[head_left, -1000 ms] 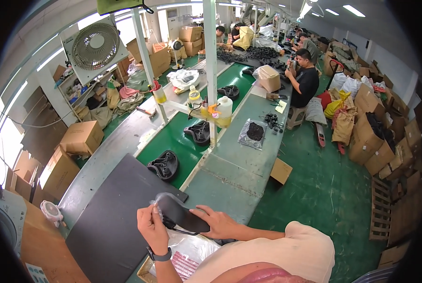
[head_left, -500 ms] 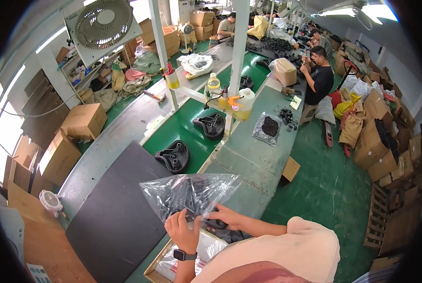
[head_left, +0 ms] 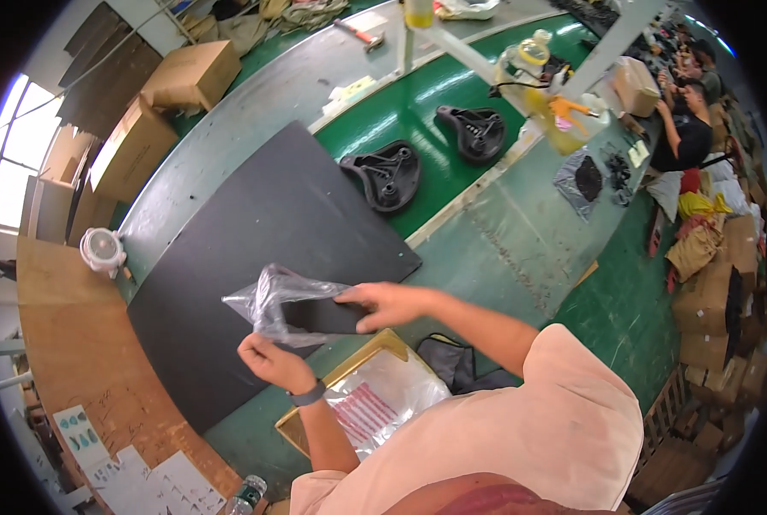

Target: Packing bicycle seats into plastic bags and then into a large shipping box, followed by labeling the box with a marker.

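Note:
A clear plastic bag (head_left: 268, 296) is spread between my hands above the black mat. My left hand (head_left: 274, 360), with a dark watch band on its wrist, pinches the bag's near edge. My right hand (head_left: 392, 305) grips the right end of a smooth black piece (head_left: 322, 316), its fingers on top and thumb beneath. This piece lies partly within the bag; its full shape is hidden. Just below my hands, a shallow box (head_left: 383, 345) holds clear plastic bags with red print (head_left: 371, 410).
Two black bicycle saddles (head_left: 388, 176) (head_left: 474, 135) lie underside up on the green belt (head_left: 401, 112). The black mat (head_left: 238, 257) covers the near bench. A small white fan (head_left: 102, 251) stands left; bottles of yellow liquid (head_left: 531, 56) hang by a post. A co-worker (head_left: 688, 124) sits far right.
My view has swung left and down. The bag has been turned and pulled open to the left, and my hands have moved apart. The black piece now shows at the bag's right side.

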`<state>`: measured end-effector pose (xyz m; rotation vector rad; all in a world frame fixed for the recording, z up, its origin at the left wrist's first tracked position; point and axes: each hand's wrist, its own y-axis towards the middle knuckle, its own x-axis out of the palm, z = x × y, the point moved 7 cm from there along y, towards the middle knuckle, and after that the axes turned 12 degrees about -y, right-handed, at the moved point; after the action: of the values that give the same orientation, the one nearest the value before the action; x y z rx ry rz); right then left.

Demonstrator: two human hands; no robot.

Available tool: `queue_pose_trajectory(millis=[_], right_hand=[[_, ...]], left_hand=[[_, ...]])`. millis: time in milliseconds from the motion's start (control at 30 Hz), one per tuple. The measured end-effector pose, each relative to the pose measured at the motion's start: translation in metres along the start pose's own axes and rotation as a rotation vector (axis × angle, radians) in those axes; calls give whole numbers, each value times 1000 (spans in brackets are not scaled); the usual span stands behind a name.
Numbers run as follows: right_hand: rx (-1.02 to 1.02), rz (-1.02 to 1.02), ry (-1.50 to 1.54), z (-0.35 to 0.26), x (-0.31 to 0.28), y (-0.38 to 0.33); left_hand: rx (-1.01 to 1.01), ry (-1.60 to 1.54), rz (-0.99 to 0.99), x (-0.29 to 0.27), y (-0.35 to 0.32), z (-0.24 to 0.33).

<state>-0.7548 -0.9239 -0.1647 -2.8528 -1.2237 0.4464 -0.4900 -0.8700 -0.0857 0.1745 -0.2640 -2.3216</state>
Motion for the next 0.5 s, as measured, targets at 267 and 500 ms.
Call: queue_pose_trajectory(millis=[267,500], right_hand=[[365,927,-670,206,-195,106],[627,760,297,224,-217,84]], left_hand=[[209,618,315,-172,49,-54],[159,424,-396,-79,-75,-32]])
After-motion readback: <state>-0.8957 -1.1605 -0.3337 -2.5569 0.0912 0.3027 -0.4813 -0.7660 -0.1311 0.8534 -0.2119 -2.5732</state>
